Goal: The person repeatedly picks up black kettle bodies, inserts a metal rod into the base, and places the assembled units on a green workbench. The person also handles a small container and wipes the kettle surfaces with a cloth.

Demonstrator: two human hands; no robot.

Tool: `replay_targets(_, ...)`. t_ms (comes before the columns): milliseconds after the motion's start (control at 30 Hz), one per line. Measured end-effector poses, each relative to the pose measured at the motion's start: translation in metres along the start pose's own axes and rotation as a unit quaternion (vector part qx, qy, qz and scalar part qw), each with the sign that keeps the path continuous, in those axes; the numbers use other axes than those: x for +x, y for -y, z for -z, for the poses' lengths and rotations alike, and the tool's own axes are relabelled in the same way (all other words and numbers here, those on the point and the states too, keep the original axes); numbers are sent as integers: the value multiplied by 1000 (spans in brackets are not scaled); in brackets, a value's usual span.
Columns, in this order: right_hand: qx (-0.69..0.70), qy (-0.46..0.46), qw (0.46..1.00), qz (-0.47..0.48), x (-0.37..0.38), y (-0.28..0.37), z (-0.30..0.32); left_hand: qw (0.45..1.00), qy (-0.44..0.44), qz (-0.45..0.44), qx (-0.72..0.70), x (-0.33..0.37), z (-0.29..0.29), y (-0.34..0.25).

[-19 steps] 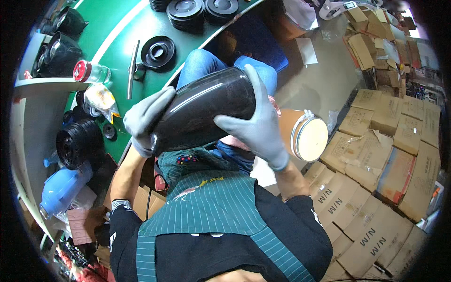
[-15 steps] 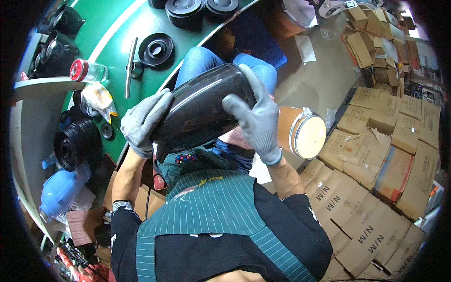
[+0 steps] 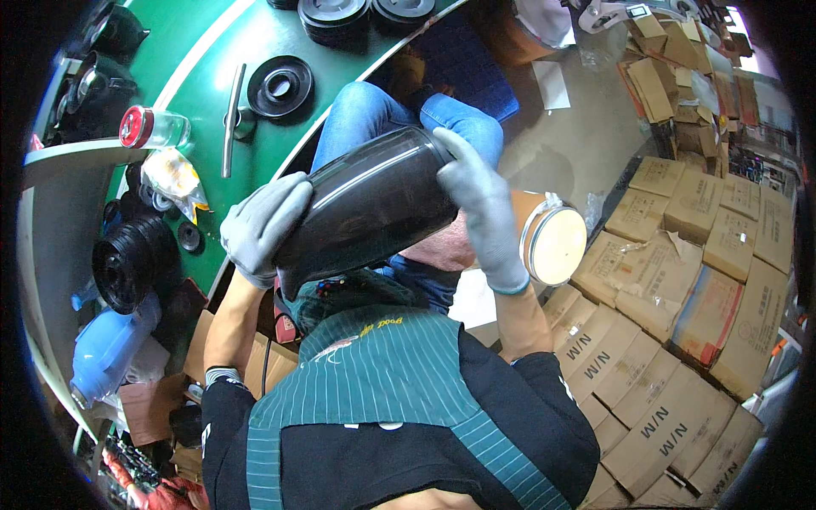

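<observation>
A glossy black jug-shaped body (image 3: 370, 200) with a rounded side lies tilted across my lap. A small spout-like tip shows at its lower left end. My left hand (image 3: 268, 225), in a grey knit glove, wraps that end with the fingers laid over the top. At the far right end is my right hand (image 3: 484, 208), gloved too, its fingertips at the rim and its thumb against the end. The right palm side is hidden, and the glove is slightly blurred.
Left is a green worktable (image 3: 200, 93) with a black round lid (image 3: 280, 87), a metal tube (image 3: 234, 119), a red-capped clear jar (image 3: 155, 127) and stacked black discs (image 3: 333, 19). A brown drum (image 3: 552, 242) stands right, beside piled cartons (image 3: 633, 357). A blue bottle (image 3: 115, 344) lies lower left.
My right hand has shifted right toward the end of the black jug body, and its thumb has come off the upper side. The body has turned slightly; my left hand keeps its hold.
</observation>
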State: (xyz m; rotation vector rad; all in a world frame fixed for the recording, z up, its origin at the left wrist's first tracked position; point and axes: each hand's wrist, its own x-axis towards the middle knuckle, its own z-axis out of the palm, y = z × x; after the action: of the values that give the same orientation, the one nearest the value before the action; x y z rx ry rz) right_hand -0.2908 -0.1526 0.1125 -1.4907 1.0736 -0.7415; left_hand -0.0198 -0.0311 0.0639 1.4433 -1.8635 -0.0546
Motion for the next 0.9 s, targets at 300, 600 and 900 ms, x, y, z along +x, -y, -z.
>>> replay_targets(300,-92,-19,993,69,3,-7,17,1000,-16,3,-2,0,-1,-4)
replay_targets(600,-136,-7,986,92,-4,-29,17,998,-38,39,-16,-5,-9,-4)
replay_targets(900,270,102,944,-160,-7,-59,20,997,-36,46,-51,-9,-11,2)
